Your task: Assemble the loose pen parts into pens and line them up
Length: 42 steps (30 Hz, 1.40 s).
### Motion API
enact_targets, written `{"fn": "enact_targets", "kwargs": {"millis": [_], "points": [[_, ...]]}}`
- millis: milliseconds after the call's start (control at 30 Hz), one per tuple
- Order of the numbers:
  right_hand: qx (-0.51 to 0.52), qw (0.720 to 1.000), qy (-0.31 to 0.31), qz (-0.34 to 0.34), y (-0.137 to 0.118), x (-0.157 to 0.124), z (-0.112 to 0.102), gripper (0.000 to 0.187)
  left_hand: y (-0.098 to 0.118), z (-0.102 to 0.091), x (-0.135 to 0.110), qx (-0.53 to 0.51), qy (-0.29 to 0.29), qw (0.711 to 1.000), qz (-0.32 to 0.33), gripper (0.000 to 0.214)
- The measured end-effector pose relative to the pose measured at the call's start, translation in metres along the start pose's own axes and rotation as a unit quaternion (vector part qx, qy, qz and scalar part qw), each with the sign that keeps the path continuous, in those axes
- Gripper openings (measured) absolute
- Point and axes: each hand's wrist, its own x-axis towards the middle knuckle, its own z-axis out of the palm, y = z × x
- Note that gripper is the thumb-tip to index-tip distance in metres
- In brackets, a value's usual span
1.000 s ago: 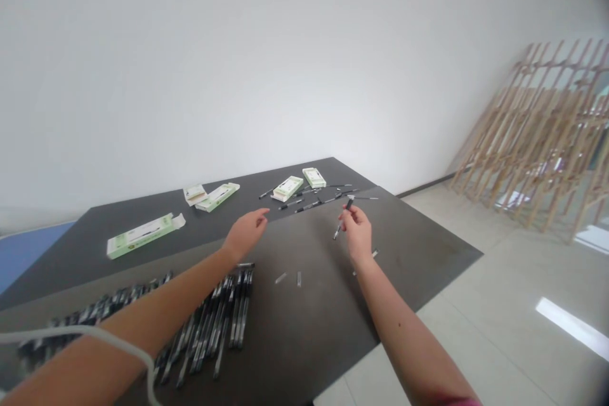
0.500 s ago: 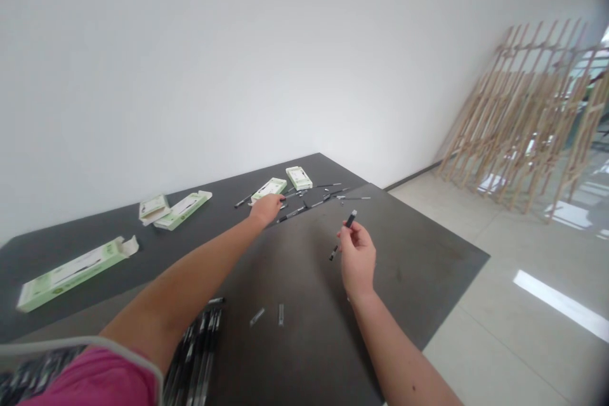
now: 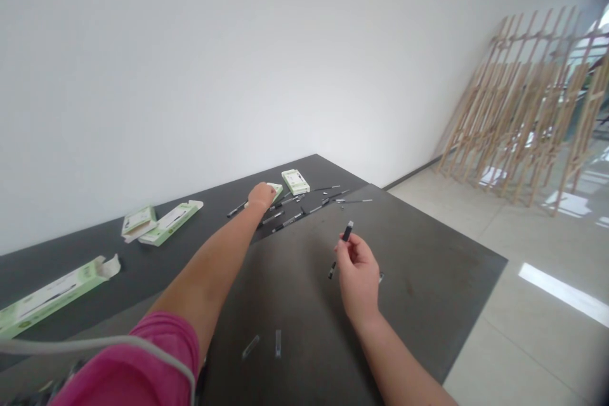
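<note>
My right hand is raised over the dark table, fingers pinched around a thin black pen that points up and away. My left arm is stretched far across the table. My left hand rests on a green-and-white box at the far side; its fingers curl down over the box. Several loose black pens lie scattered just right of that hand, and a second small green box sits beside them.
More green-and-white boxes lie along the table's left: an opened pair and a long one. Two small clear pen pieces lie near the front. Wooden lattice frames lean on the wall at right, above a tiled floor.
My left hand has reached from mid-table out to the far green box. My right hand with the pen drew back a little toward me. The camera tipped forward.
</note>
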Motion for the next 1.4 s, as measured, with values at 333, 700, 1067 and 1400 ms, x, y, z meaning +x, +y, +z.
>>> {"fn": "enact_targets", "kwargs": {"millis": [333,700,1067,1400], "points": [[-0.035,0.999,0.017,-0.018,0.002,0.002,-0.001,0.029,0.029,0.012,0.016,0.075,-0.059,0.995,-0.004,0.034],[0.048,0.997,-0.049,-0.024,0.016,0.015,0.0,0.023,0.0,-0.063,-0.091,0.084,0.045,0.984,0.152,0.027],[0.093,0.869,-0.457,0.165,-0.038,-0.05,0.02,0.02,-0.024,-0.075,-0.325,0.224,0.151,0.864,0.424,0.015],[0.153,0.857,-0.441,0.22,-0.062,-0.129,0.007,0.026,-0.031,-0.1,-0.376,0.095,0.195,0.89,0.401,0.02]]}}
